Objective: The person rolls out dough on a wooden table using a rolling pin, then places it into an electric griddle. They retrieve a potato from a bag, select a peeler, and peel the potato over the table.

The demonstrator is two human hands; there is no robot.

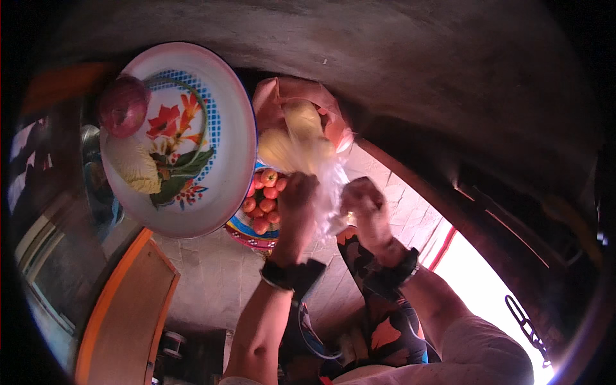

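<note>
Both of my hands are blurred at a whitish translucent plastic bag (327, 192). My left hand (298, 192), fingers curled in, grips its near left side. To the right of the bag, my right hand (363, 195) is curled too; whether it holds part of the bag is not clear. Just beyond, yellowish rounded items (301, 134), perhaps potatoes, show through plastic inside a pink bag (274, 96). Left of my left hand, a patterned bowl (236, 233) holds several tomatoes (269, 192). Further left, a floral enamel plate (236, 159) carries a red onion (124, 107) and a pale yellow lump (137, 163), perhaps ginger.
An orange-edged wooden panel (130, 313) stands at the lower left, above a tiled floor (202, 279). A dark wall (385, 62) runs along the top. At the right are a bright doorway (481, 279) and a hanging metal chain (527, 327).
</note>
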